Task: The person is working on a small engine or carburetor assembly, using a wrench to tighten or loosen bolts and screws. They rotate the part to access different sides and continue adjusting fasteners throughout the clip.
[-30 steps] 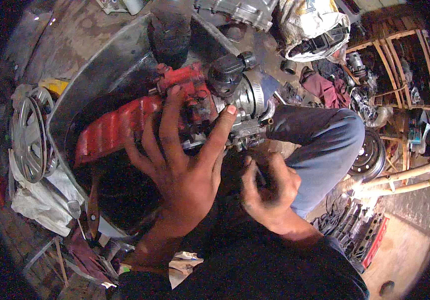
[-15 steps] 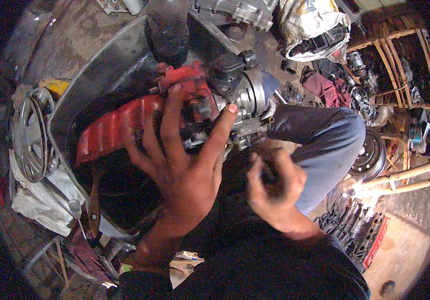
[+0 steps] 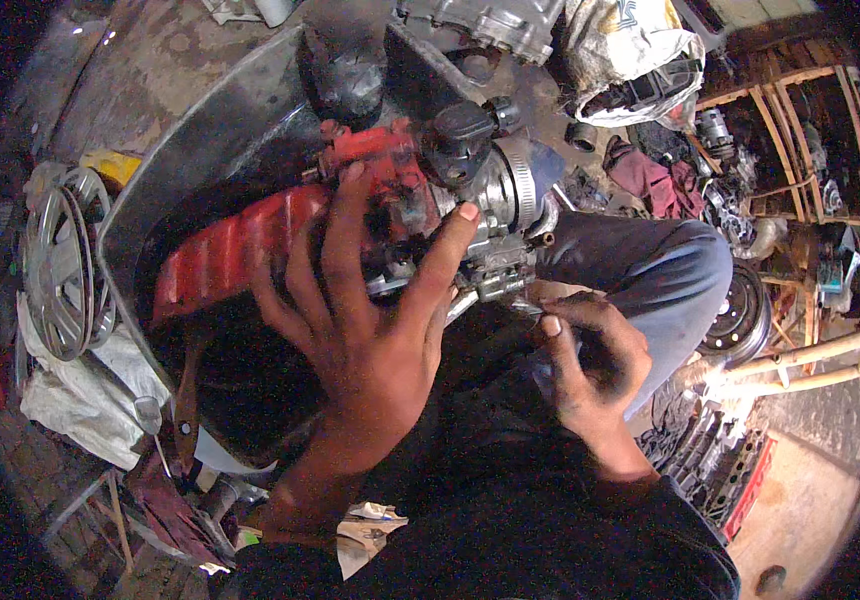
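Observation:
A red ribbed intake manifold (image 3: 235, 250) lies across a large black open shell. At its right end sits a silver throttle body (image 3: 490, 205) with a hose clamp (image 3: 517, 185) and a black round-topped part (image 3: 458, 138). My left hand (image 3: 365, 350) grips this assembly with spread fingers, the index finger on the red metal and the thumb on the silver body. Right of it, my right hand (image 3: 598, 365) is closed in a pinch just below the throttle body's lower fittings (image 3: 500, 280). A thin shiny bit shows at its fingertips, too small to name.
The black shell's wall (image 3: 200, 150) surrounds the manifold. A silver wheel cover (image 3: 70, 270) and a white sack (image 3: 80, 390) lie at left. My bent knee (image 3: 650, 270) is at right, before a wooden rack (image 3: 790, 150). A white bag (image 3: 630, 50) stands at the back.
My right hand has moved right and slightly down; its fingers are now pinched near the lower fittings. The left hand stays in place on the assembly.

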{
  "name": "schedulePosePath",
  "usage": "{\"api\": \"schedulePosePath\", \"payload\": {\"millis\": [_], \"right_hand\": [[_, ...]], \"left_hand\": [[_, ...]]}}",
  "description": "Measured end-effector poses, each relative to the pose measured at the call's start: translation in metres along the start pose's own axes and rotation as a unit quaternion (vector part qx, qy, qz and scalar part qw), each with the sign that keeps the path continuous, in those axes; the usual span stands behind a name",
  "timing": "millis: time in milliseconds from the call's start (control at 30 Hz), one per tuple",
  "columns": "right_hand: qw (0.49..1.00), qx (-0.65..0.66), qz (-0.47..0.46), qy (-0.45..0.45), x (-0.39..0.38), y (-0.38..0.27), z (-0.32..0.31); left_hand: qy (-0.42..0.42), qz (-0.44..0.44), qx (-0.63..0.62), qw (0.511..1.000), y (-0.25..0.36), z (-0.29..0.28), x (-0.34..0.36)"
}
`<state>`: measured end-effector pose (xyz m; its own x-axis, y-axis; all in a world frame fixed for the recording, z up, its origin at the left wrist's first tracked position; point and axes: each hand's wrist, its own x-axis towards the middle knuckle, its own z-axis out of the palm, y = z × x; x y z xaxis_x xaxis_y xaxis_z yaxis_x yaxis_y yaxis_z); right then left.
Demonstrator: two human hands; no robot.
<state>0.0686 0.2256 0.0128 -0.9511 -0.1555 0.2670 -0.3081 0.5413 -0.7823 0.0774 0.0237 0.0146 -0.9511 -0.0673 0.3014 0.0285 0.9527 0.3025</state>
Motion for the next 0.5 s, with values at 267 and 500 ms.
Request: {"api": "schedulePosePath", "payload": {"millis": [267, 500], "right_hand": [[0.999, 0.013, 0.025, -0.03, 0.019, -0.006, 0.003], [0.966, -0.129, -0.209, -0.08, 0.037, 0.02, -0.018]], "left_hand": [[-0.001, 0.005, -0.008, 1.0, -0.002, 0.0, -0.001], [-0.014, 0.003, -0.011, 1.0, -0.003, -0.004, -0.001]]}}
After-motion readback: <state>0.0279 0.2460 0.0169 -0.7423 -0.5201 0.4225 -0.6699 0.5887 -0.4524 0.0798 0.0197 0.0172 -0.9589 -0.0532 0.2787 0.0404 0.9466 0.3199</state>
